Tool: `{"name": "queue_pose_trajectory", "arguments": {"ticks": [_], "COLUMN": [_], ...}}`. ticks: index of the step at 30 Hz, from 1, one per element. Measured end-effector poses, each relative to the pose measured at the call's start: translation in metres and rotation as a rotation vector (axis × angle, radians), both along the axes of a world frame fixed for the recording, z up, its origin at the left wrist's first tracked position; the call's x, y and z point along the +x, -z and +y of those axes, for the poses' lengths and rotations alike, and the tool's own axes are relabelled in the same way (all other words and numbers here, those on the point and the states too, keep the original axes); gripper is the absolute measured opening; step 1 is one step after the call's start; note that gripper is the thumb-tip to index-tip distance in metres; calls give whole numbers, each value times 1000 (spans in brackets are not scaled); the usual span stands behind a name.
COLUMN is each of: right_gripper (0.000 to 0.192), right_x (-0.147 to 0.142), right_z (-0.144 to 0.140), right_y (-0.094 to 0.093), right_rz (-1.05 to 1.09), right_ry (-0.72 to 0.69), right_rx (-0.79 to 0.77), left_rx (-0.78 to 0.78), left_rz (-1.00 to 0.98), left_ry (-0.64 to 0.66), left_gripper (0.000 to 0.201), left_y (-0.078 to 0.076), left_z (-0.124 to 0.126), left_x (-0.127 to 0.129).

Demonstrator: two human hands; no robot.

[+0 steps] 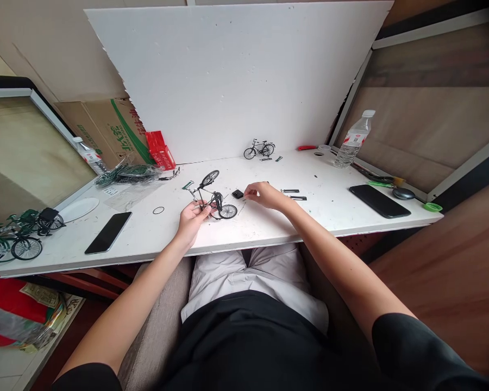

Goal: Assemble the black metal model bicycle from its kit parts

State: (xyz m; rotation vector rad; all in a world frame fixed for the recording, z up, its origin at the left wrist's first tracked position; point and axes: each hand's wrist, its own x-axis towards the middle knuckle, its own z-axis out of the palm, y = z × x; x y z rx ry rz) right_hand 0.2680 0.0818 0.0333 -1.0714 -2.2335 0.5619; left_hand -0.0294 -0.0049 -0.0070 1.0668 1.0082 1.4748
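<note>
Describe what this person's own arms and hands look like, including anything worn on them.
The left hand and right hand are ungloved. No watch or bracelet shows at either wrist. The left sleeve and right sleeve are short, plain and black, leaving the forearms bare.

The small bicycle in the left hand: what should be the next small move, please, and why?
Perhaps the right hand should pick up the small black part: it lies on the table close to that hand, while the left hand holds the small bicycle. Whether the right hand pinches something tiny, I cannot tell.
</note>
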Motion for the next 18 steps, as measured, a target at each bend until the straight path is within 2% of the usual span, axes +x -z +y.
{"name": "queue_pose_trajectory", "arguments": {"ticks": [5, 8, 14, 18], "right_gripper": [33, 35, 19, 18], "right_x": [-26, -49, -71, -74], "right_z": [-15, -33, -53, -53], "right_y": [3, 7, 18, 30], "right_rz": [310, 329, 347, 352], "right_ry": [-130, -233, -234, -271], "right_rx": [12, -3, -75, 86], "left_rx": [0, -4, 10, 5], "left_rz": [-14, -17, -9, -13], "left_ry": [-5, -9, -27, -29], "left_gripper": [66, 65, 64, 68], "left_y": [-2, -2, 2, 1], "left_z": [-1, -1, 2, 1], "left_x": [2, 1, -1, 1]}}
